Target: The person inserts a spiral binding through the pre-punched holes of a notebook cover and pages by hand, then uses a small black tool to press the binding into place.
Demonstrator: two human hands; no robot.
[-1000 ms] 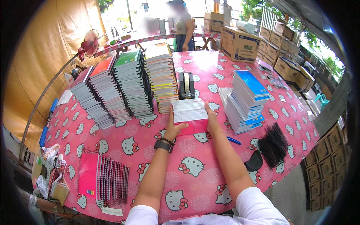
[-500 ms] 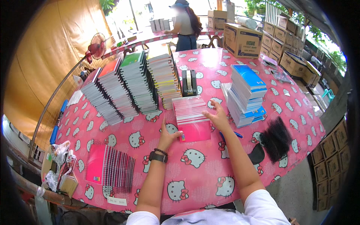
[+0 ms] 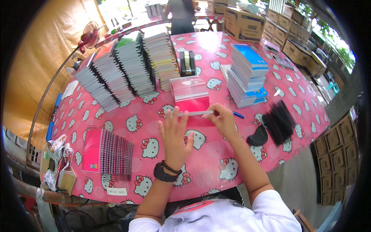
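Seen edge-on, a thin pink notebook [image 3: 193,113] stands between my hands above the table. My right hand [image 3: 223,120] pinches its right end between thumb and fingers. Spread and stretched out, the fingers of my left hand [image 3: 176,135] rest against its left part. Just beyond lies a fanned stack of pink notebooks [image 3: 190,101]. To the left, a pile of spiral-bound pink notebooks [image 3: 92,149] lies on the table. A blue-handled tool [image 3: 238,115] shows beside my right hand, partly hidden.
Tall stacks of bound notebooks [image 3: 133,65] stand at the far left, beside a black tape dispenser [image 3: 188,63]. Blue notebooks [image 3: 247,77] are piled at right, near black spiral coils [image 3: 279,123] and a black curved piece [image 3: 258,136]. A cardboard box [image 3: 244,25] and a person [image 3: 181,15] are beyond.
A pink notebook has come off the front of the fanned stack and now stands edge-on between my hands. My right hand has closed on it. The whole view has tilted down.
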